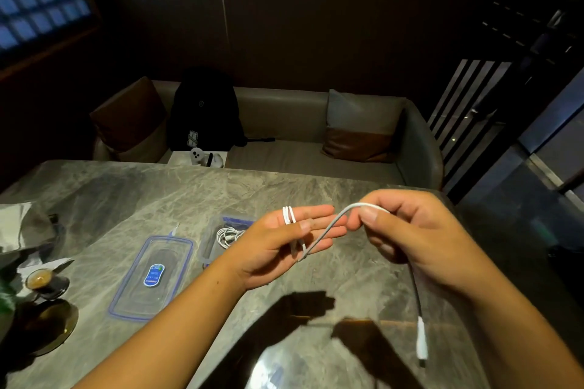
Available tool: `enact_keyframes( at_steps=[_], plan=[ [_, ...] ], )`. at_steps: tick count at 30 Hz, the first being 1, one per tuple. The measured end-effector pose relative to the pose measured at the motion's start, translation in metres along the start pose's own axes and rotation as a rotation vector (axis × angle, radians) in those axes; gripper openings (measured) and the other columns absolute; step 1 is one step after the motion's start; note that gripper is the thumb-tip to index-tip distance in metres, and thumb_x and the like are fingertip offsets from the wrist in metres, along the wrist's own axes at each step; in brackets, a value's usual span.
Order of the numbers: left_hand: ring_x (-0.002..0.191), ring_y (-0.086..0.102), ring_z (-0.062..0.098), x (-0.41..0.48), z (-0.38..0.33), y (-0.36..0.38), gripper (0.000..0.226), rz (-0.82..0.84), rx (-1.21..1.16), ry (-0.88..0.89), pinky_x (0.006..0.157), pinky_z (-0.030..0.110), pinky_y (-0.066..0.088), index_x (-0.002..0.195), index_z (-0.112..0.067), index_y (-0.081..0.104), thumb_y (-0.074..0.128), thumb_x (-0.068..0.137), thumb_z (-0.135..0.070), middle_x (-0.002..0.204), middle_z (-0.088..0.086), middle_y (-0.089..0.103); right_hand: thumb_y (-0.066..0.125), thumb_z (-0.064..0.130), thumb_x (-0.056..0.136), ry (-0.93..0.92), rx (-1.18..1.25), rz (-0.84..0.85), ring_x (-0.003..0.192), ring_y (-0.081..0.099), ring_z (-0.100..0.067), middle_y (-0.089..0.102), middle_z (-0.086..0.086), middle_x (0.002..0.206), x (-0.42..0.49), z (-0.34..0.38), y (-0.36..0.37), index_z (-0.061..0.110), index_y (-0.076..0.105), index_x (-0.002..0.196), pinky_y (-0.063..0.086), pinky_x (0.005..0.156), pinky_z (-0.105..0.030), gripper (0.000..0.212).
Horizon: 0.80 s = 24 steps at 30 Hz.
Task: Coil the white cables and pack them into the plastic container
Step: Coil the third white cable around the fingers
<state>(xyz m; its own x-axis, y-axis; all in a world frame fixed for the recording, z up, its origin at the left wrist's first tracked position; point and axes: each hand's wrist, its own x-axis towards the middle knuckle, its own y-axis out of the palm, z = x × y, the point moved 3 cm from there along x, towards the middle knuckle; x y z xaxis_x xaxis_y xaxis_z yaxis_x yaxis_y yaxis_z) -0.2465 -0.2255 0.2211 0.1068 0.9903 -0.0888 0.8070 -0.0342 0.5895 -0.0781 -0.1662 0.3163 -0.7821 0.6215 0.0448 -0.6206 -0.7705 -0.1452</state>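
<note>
the left hand (281,245) is held out flat, palm turned up and toward the right, its fingers straight and close together, pointing at the other hand. several turns of the white cable (331,225) are wound round those fingers near their base, and the thumb lies across the strand and pins it against them. the left forearm reaches in from the lower left, raised clear of the worktop (126,199).

the right hand (410,237) is curled, the thumb and forefinger pinching the same cable just beside the left fingertips. the cable arches from the left palm up into this pinch, passes behind the right hand and hangs down beneath the wrist, ending in a white plug (422,338) that dangles above the worktop. the right forearm comes in from the lower right.

the plastic container (207,243) stands open on the worktop just behind the left wrist, partly hidden by it. a coiled cable (227,235) lies inside it. left of the container, close beside it, the clear blue-edged lid (139,294) lies flat and bears a blue sticker (154,275). further left of the container stands a small glass cup (39,279). beyond the container, past the worktop's far edge, a sofa (284,123) carries a black backpack (205,110).
</note>
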Motion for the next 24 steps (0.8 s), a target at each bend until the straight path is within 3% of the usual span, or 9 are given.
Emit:
enact_keyframes(
  at_steps=[6, 13, 19, 24],
  plan=[
    [0.135, 0.046, 0.043, -0.004, 0.013, 0.009, 0.054, 0.132, 0.001, -0.086, 0.115, 0.046, 0.036, 0.144, 0.005, 0.039, 0.053, 0.095, -0.011, 0.144, 0.028, 0.048, 0.055, 0.019, 0.097, -0.019, 0.007, -0.105, 0.046, 0.033, -0.012, 0.045, -0.003, 0.051, 0.014, 0.0, -0.012, 0.006, 0.073, 0.083, 0.025, 0.044, -0.021, 0.026],
    [0.138, 0.044, 0.04, -0.003, 0.016, 0.02, 0.07, 0.233, 0.059, -0.103, 0.115, 0.043, 0.035, 0.147, 0.004, 0.035, 0.067, 0.089, -0.02, 0.146, 0.028, 0.046, 0.053, 0.018, 0.1, -0.029, -0.022, -0.024, 0.049, 0.037, -0.01, 0.048, -0.001, 0.053, 0.03, 0.002, -0.001, 0.008, 0.075, 0.087, 0.03, 0.047, -0.021, 0.027],
    [0.135, 0.048, 0.039, -0.001, 0.018, 0.025, 0.048, 0.216, 0.101, -0.097, 0.115, 0.045, 0.036, 0.145, 0.004, 0.037, 0.045, 0.099, -0.006, 0.144, 0.026, 0.05, 0.052, 0.016, 0.101, -0.059, -0.105, 0.016, 0.05, 0.037, -0.013, 0.049, -0.002, 0.054, 0.042, 0.01, -0.003, 0.004, 0.074, 0.088, 0.028, 0.047, -0.022, 0.028],
    [0.13, 0.053, 0.039, -0.004, 0.016, 0.029, 0.044, 0.191, 0.109, -0.118, 0.11, 0.041, 0.043, 0.14, 0.003, 0.042, 0.043, 0.097, -0.005, 0.138, 0.028, 0.054, 0.052, 0.02, 0.101, -0.019, -0.148, 0.034, 0.05, 0.038, -0.011, 0.049, 0.002, 0.053, 0.052, 0.003, -0.013, 0.01, 0.074, 0.083, 0.03, 0.046, -0.02, 0.03]
  ],
)
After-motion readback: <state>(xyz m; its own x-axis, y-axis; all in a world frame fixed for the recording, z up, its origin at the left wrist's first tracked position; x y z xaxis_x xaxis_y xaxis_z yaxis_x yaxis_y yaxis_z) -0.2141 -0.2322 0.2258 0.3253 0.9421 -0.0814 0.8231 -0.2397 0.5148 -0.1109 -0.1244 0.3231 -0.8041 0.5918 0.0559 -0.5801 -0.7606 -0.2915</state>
